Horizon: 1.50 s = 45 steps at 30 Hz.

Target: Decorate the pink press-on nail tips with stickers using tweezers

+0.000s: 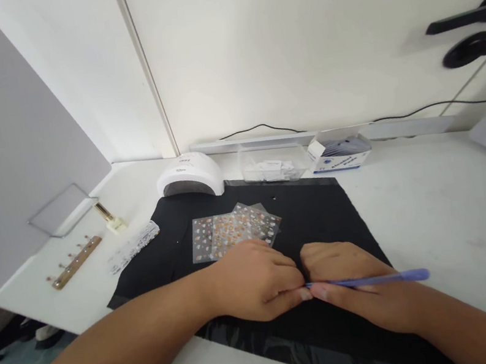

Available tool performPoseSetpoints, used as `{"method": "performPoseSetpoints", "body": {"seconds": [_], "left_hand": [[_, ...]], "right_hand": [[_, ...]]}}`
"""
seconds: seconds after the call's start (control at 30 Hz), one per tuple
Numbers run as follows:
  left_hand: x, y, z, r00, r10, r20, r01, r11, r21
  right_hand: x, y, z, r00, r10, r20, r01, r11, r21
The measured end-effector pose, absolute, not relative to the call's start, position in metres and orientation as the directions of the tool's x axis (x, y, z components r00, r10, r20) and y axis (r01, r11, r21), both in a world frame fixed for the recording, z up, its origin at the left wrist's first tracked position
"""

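Note:
Over the black mat [321, 206], my left hand [259, 278] is closed, its thumb and fingers pressed together at the left end of a thin blue-purple stick [380, 279]. My right hand [352, 278] is closed on the same stick, which lies across its thumb side and points right. The two hands nearly touch, and anything between the fingertips is too small to make out. Just behind my left hand, several clear sticker sheets [223, 233] with orange and white patterns overlap on the mat.
A white dome lamp [190, 175], a clear tray [274, 165] of white packets and an alcohol pad box [341, 153] line the back. At left are a small bottle [114, 224], a wooden strip [77, 262], a patterned silvery item [135, 246] and a wire frame [60, 211].

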<state>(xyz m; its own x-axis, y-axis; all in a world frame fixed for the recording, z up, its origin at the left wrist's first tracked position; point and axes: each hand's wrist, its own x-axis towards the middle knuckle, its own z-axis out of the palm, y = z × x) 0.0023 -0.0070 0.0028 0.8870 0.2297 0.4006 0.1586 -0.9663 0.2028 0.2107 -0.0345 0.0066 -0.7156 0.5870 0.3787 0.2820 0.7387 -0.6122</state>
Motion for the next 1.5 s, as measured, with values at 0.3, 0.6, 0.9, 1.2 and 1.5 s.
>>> {"method": "performPoseSetpoints", "body": {"seconds": [0.3, 0.6, 0.9, 1.2, 1.5], "left_hand": [[0.0010, -0.0055, 0.0005, 0.881, 0.265, 0.392, 0.187, -0.956, 0.224], [-0.0021, -0.0068, 0.0031, 0.852, 0.330, 0.407, 0.228, -0.933, 0.279], [-0.0011, -0.0072, 0.0036, 0.851, 0.351, 0.391, 0.250, -0.925, 0.288], [-0.0009, -0.0088, 0.0036, 0.870, 0.357, 0.341, 0.269, -0.922, 0.279], [-0.0006, -0.0093, 0.0032, 0.865, 0.352, 0.359, 0.272, -0.928, 0.254]], "right_hand": [[0.2129, -0.0315, 0.0058, -0.735, 0.565, 0.375, 0.275, 0.754, -0.597], [0.2141, -0.0318, 0.0062, -0.726, 0.581, 0.369, 0.286, 0.742, -0.606], [0.2163, -0.0315, 0.0057, -0.719, 0.613, 0.328, 0.313, 0.706, -0.635], [0.2149, -0.0328, 0.0059, -0.704, 0.634, 0.319, 0.313, 0.681, -0.662], [0.2152, -0.0354, 0.0071, -0.681, 0.664, 0.309, 0.344, 0.663, -0.665]]}}
